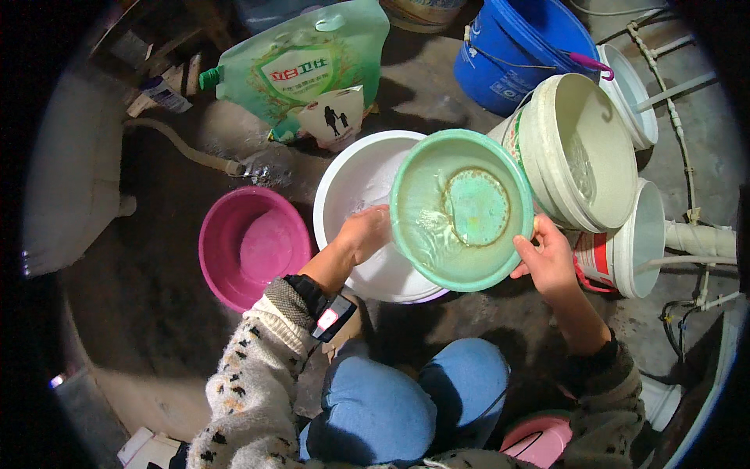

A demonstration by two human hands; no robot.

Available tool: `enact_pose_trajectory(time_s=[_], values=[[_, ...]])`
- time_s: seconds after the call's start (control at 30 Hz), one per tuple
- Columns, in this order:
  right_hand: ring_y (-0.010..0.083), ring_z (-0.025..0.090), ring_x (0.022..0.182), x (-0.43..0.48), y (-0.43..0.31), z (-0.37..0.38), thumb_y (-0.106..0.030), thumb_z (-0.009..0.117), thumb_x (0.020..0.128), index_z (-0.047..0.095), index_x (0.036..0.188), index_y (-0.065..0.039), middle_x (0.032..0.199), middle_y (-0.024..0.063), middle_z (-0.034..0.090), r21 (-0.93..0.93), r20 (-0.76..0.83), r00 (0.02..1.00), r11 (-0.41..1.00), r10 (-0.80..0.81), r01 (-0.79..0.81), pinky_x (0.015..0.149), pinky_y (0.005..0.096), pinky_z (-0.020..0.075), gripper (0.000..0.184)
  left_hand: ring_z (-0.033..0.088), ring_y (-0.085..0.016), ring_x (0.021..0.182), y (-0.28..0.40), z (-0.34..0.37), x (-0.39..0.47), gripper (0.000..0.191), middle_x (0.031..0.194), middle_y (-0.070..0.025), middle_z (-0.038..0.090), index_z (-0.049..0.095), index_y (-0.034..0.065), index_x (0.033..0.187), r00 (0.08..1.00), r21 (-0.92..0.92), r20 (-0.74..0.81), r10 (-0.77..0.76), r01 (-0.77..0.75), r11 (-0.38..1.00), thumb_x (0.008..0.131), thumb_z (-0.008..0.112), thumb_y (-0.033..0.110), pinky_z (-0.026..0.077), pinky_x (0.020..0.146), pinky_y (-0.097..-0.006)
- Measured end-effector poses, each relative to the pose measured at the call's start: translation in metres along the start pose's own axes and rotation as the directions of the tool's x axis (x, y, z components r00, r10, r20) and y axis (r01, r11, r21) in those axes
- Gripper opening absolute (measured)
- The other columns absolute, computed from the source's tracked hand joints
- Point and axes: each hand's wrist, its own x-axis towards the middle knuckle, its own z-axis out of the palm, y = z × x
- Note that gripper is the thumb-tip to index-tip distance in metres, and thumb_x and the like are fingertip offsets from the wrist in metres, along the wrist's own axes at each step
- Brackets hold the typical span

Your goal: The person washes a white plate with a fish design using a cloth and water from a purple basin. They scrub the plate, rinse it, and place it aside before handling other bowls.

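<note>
A round green plastic basin [477, 205] with clear water in it is held up before me, over the right part of a white basin [337, 205]. My right hand [545, 252] grips its lower right rim, thumb at the edge. My left hand [369, 231] is at its left side, above the white basin; its fingertips are hidden behind the green wall, so their hold cannot be made out. To the left a magenta plastic basin [255, 246] stands on the floor, close beside the white one.
Behind stand a green detergent pouch [304, 64] and a smaller white pouch [334, 117]. At right are a blue bucket [504, 64], a tilted white bucket [603, 158] and a red-and-white bucket [638, 246]. A hose [181, 146] lies at left; a pink basin [539, 437] sits near my knees.
</note>
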Motion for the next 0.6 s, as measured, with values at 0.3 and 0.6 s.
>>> enact_pose_trajectory(time_s=[0.3, 0.6], values=[[0.0095, 0.051, 0.064, -0.013, -0.028, 0.005, 0.002, 0.057, 0.082, 0.046, 0.086, 0.004, 0.128, 0.0254, 0.044, -0.308, 0.110, 0.842, 0.787, -0.528, 0.534, 0.055, 0.0258, 0.0447, 0.013, 0.046, -0.019, 0.091, -0.003, 0.004, 0.006, 0.030, 0.100, -0.0024, 0.051, 0.050, 0.0141, 0.109, 0.986, -0.011, -0.147, -0.080, 0.079, 0.997, 0.080, 0.060, 0.018, 0.036, 0.089, -0.0362], [0.0158, 0.059, 0.092, -0.020, -0.037, -0.039, 0.002, 0.060, 0.078, 0.056, 0.094, 0.009, 0.131, 0.0214, 0.043, -0.394, -0.199, 0.766, 0.765, -0.612, 0.509, 0.065, 0.0258, 0.0520, 0.017, 0.008, -0.038, 0.135, 0.023, 0.028, -0.022, 0.056, 0.146, -0.0081, 0.014, 0.038, 0.0164, 0.135, 0.988, 0.232, -0.126, -0.087, 0.114, 0.966, 0.084, 0.060, 0.022, 0.030, 0.097, -0.0606]])
